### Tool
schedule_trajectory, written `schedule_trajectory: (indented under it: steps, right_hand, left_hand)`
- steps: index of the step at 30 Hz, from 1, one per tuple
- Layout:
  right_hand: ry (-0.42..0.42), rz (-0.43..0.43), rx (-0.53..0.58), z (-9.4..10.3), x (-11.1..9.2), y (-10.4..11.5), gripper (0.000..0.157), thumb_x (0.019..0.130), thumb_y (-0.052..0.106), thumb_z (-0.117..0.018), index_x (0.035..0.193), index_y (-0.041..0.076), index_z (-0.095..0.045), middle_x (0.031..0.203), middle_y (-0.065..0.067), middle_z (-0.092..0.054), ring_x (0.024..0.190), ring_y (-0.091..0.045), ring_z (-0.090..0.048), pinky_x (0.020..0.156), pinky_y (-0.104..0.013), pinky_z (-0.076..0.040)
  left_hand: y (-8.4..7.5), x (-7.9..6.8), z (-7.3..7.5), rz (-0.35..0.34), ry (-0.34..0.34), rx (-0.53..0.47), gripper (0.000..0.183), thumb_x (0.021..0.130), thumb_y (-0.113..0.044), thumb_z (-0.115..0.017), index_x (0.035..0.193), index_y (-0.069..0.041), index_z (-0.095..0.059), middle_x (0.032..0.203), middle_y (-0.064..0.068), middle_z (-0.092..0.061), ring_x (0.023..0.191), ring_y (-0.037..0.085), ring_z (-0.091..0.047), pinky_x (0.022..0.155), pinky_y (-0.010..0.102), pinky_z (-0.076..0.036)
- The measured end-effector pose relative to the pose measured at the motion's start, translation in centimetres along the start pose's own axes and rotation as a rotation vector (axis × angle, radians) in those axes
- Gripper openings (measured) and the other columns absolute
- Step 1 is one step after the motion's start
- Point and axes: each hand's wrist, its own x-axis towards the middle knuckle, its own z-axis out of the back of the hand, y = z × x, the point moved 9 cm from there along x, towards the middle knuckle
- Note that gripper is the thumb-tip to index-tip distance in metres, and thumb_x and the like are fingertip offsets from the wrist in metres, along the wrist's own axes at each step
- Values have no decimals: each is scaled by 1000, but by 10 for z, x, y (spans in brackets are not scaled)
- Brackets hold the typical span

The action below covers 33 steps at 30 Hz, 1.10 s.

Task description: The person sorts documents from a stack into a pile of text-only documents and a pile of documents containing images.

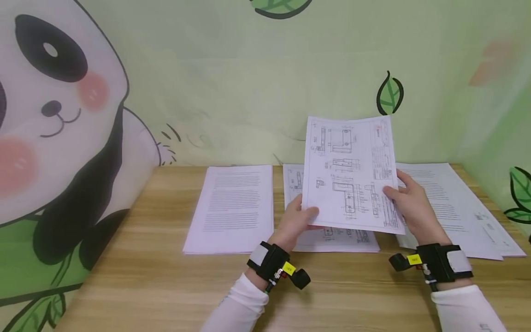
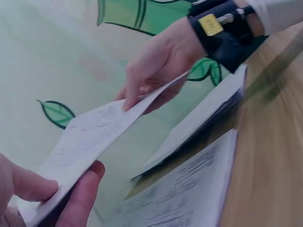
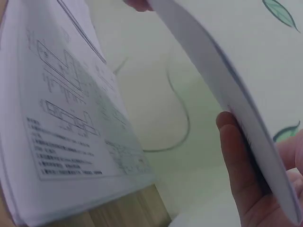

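Observation:
Both hands hold up a white paper (image 1: 348,175) printed with technical drawings of bracket-like parts. It is tilted above the middle stack. At its lower left corner my left hand (image 1: 293,221) pinches it, thumb on the printed face and fingers behind. My right hand (image 1: 415,207) grips the right edge the same way, its thumb on top. The left wrist view shows the paper (image 2: 90,135) nearly edge-on between the two hands. Beneath it lies a stack of drawing sheets (image 1: 336,244), partly covered; its printed parts and notes show in the right wrist view.
Left of the middle stands a neat stack of text pages (image 1: 232,210). More text pages (image 1: 452,207) lie at the right, fanned over another sheet with a small drawing (image 1: 493,230). The wooden table (image 1: 166,286) ends at a printed backdrop with a panda (image 1: 62,115).

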Motion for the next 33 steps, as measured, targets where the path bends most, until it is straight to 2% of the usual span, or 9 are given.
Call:
schedule_trajectory:
  steps: [3, 8, 10, 15, 19, 23, 27, 30, 33]
  right_hand:
    - [4, 2, -11, -8, -2, 4, 66, 96, 38, -45, 151, 26, -11, 129, -20, -50, 87, -12, -65, 66, -25, -57]
    - [16, -1, -44, -23, -7, 6, 65, 95, 37, -47, 150, 17, -17, 127, -24, -53, 84, -17, -65, 63, -23, -58]
    - [24, 5, -57, -30, -7, 6, 64, 95, 36, -48, 149, 13, -21, 124, -26, -54, 84, -19, -65, 62, -22, -57]
    - [62, 24, -117, -46, -5, 4, 57, 97, 25, -45, 146, 4, -26, 126, -28, -54, 93, -27, -63, 65, -23, -54]
    - [110, 15, -169, -55, -3, -2, 54, 96, 15, -39, 146, 1, -24, 134, -29, -48, 105, -34, -58, 76, -30, -52]
    - [144, 4, -211, -61, -1, -10, 54, 94, 10, -38, 146, -1, -25, 135, -31, -47, 107, -36, -57, 82, -39, -52]
    - [120, 54, -321, -61, 0, -11, 53, 93, 7, -42, 143, -3, -30, 130, -33, -50, 105, -38, -58, 86, -49, -51]
    - [80, 107, -427, -58, -1, -7, 52, 90, 5, -46, 140, -6, -34, 118, -34, -57, 92, -37, -61, 74, -46, -53]
    - [62, 134, -505, -56, -3, -5, 51, 89, 5, -50, 137, -8, -39, 109, -33, -59, 82, -33, -59, 62, -37, -49]
  left_hand:
    - [-8, -2, 15, 1, -39, 50, 38, 93, -18, -52, 130, -19, -48, 114, 8, -65, 96, 19, -64, 80, 34, -50]
    - [-15, -1, 37, -22, -101, 209, 47, 94, -25, -51, 138, -14, -41, 116, 13, -64, 91, 19, -64, 69, 29, -51]
    - [-16, 0, 45, -33, -110, 270, 48, 93, -25, -51, 138, -12, -42, 112, 12, -66, 85, 18, -64, 65, 30, -53]
    - [-8, 5, 61, -18, -106, 339, 38, 92, -17, -52, 129, -8, -53, 100, 12, -69, 68, 16, -62, 57, 32, -56]
    - [5, 10, 66, 41, -94, 387, 38, 90, -12, -54, 127, -5, -54, 93, 13, -68, 58, 15, -61, 56, 33, -58]
    - [17, 12, 68, 99, -76, 418, 43, 90, -12, -55, 132, -4, -50, 88, 11, -65, 55, 14, -60, 55, 32, -58]
    - [24, 14, 70, 96, -90, 474, 44, 89, -12, -58, 131, -4, -52, 82, 10, -65, 51, 13, -59, 51, 27, -56]
    - [25, 16, 70, 70, -125, 541, 41, 88, -13, -59, 128, -6, -57, 77, 10, -66, 48, 12, -58, 46, 22, -52]
    - [26, 16, 71, 60, -173, 601, 39, 88, -15, -59, 126, -8, -59, 78, 8, -67, 46, 11, -58, 42, 19, -47]
